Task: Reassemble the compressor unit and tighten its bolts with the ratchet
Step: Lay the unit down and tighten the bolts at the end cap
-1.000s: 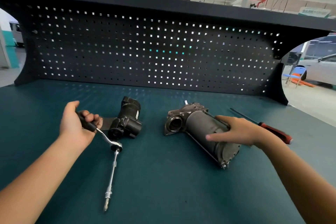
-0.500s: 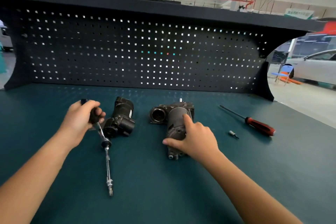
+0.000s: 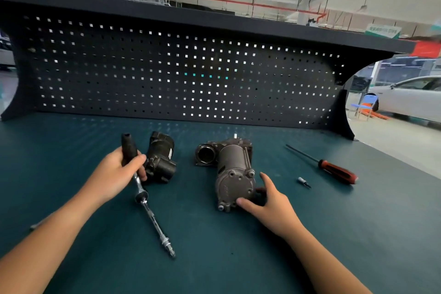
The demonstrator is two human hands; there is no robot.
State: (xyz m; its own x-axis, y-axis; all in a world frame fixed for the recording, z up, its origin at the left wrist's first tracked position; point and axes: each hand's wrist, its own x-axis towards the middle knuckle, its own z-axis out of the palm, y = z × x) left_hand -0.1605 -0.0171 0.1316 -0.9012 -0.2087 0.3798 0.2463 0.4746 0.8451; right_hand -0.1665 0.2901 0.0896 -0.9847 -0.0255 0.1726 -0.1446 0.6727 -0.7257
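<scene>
Left hand: we see the left hand (image 3: 114, 174) wrapped firmly round the black handle of the ratchet (image 3: 140, 188); the long shaft slants down from the fist, its tip resting on the tabletop (image 3: 238, 258).
Right hand: the right hand (image 3: 269, 203) holds the near end of the grey compressor body (image 3: 232, 174), with the thumb on the round end cap and the fingers curled round its right side.
Grey compressor body: it lies on the tabletop and stretches away from the right hand.
Black compressor part: the black compressor part (image 3: 162, 160) sits just beyond the left hand's fingers, apart from the grey body.
Screwdriver: we find the screwdriver (image 3: 334, 169) right of the right hand.
Small bit: the small bit (image 3: 303, 181) lies between that hand and the screwdriver.
</scene>
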